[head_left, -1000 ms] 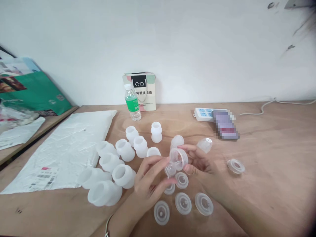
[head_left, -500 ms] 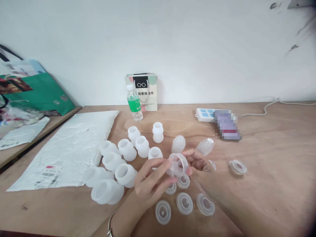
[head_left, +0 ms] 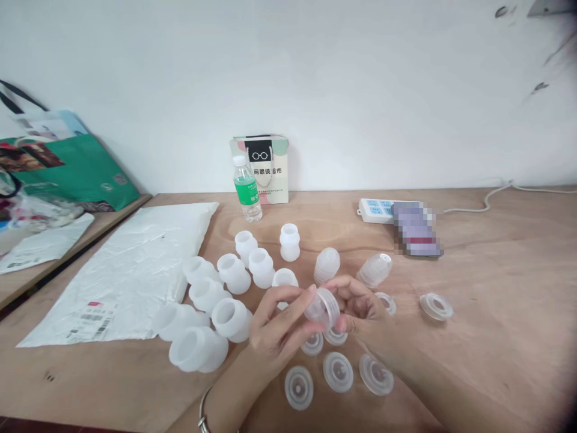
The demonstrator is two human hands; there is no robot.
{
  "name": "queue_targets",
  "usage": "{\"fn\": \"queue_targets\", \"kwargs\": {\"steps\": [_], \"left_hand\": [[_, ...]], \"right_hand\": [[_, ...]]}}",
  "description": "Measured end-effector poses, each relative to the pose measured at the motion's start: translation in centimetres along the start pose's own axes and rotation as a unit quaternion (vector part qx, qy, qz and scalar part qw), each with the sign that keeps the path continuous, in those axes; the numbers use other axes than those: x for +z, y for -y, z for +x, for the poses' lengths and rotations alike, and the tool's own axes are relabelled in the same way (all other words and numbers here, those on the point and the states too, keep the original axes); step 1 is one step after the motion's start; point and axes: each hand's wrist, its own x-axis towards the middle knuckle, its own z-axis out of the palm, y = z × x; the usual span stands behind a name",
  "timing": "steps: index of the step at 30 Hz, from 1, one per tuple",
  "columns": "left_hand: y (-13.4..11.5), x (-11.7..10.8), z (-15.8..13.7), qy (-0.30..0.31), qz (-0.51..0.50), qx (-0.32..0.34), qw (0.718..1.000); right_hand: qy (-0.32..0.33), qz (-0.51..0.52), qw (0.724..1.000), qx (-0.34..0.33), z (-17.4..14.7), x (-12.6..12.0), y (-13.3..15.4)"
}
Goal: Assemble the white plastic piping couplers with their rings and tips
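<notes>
Cup (head_left: 324, 310), clear ribbed plastic, frame's lower centre: left hand (head_left: 276, 328) and right hand (head_left: 368, 316) gripped it, likely for steadiness.

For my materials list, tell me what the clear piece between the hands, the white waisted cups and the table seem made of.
Clear piece: probably plastic, somewhat glossy; see-through, with moulded-looking ribs.
White waisted cups: plastic or silicone, satin; milky and even, but stiffness can't be judged.
Table: wood or wood-look board, fairly matt; brown grain shows.
</notes>
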Motion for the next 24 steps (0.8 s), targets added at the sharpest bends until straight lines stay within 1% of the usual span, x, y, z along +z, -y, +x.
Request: {"fn": "queue_targets", "kwargs": {"steps": [4,9,11,14,18,21,24], "left_hand": [[0.1,0.3,-0.4,0.002,-0.017,-0.014,1.0],[-0.1,0.3,0.0,0.067,-0.065,-0.011,0.996],[-0.3,0.2,0.1,0.071,-0.064,-0.015,0.995],[-0.6,0.2,0.2,0.053,-0.053,-0.027,0.997],[-0.8,0.3,0.1,0.042,-0.056,-0.04,0.997],[-0.9,0.3,0.2,0.041,-0.046,-0.042,0.997],[-1.0,0.2,0.2,0.044,-0.015,-0.03,0.998]], "right_hand": [[-0.008,0.017,1.0,0.001,0.0,0.6,-0.2],[-0.022,0.039,0.999,-0.004,0.0,1.2,-0.4],[-0.026,0.033,0.999,0.0,0.0,1.2,-0.3],[-0.032,0.002,0.999,0.006,0.0,1.2,-0.1],[-0.046,-0.018,0.999,-0.012,0.0,1.1,0.1],[-0.018,-0.056,0.998,-0.014,0.1,1.0,0.5],[0.015,-0.155,0.988,-0.018,-0.1,0.9,1.1]]}}
